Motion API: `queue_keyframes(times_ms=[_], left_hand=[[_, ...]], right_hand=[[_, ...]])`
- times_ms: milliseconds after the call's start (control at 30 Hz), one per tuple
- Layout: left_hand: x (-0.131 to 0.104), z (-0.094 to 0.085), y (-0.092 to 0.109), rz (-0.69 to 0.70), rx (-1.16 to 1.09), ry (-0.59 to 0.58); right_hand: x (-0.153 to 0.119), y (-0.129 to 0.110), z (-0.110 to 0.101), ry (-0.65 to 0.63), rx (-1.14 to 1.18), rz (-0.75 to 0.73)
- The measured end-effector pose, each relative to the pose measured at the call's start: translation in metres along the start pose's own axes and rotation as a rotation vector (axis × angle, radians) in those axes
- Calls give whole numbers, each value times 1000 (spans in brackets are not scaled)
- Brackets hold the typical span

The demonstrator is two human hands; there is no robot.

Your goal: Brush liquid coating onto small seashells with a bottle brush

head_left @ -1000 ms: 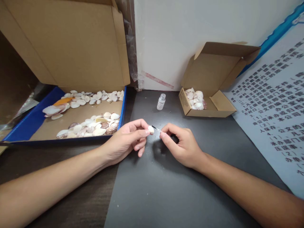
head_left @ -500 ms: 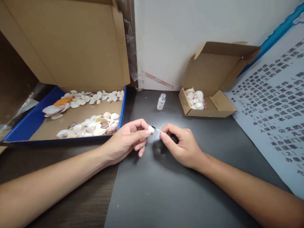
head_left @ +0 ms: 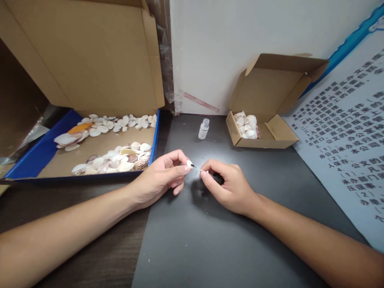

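Between thumb and forefinger, my left hand (head_left: pixel 166 173) pinches a small white seashell (head_left: pixel 189 163). My right hand (head_left: pixel 226 180) is closed on a thin brush (head_left: pixel 196 168) with a dark tip and a black cap-like handle, which the fingers partly hide. The dark tip meets the face of the shell, over the grey mat. Behind the hands stands a small clear glass bottle (head_left: pixel 203 130), uncapped, upright, with a white label.
To the left, a blue-edged cardboard box (head_left: pixel 57 162) with raised lid holds rows of seashells (head_left: pixel 120 160). A smaller open cardboard box (head_left: pixel 267 143) with white shells (head_left: pixel 247 125) sits back right. A printed sheet (head_left: pixel 345 132) lies at the right; a white panel (head_left: pixel 210 60) rises behind.
The brush has shifted slightly left and down, its dark tip moving from the shell's upper edge onto its face. The shell has turned a little in my left fingers.
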State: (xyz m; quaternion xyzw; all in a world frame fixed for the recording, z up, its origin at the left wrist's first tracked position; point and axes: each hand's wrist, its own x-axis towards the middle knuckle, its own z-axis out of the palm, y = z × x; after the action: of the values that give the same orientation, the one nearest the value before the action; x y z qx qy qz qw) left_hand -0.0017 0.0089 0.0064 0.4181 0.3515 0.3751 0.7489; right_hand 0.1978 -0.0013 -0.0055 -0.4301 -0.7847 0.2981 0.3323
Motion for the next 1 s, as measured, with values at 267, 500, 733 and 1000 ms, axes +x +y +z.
queue_keyframes(times_ms=[267, 500, 733, 1000], left_hand=[[0, -1, -1, -3, 18, -22], [0, -1, -1, -11, 37, -16], [1, -2, -2, -9, 38, -19], [1, -2, -3, -4, 44, -40]], right_hand=[[0, -1, 0, 2, -2, 9], [0, 0, 1, 25, 6, -25], [-1, -1, 0, 1, 20, -41], [-1, -1, 0, 17, 10, -37]])
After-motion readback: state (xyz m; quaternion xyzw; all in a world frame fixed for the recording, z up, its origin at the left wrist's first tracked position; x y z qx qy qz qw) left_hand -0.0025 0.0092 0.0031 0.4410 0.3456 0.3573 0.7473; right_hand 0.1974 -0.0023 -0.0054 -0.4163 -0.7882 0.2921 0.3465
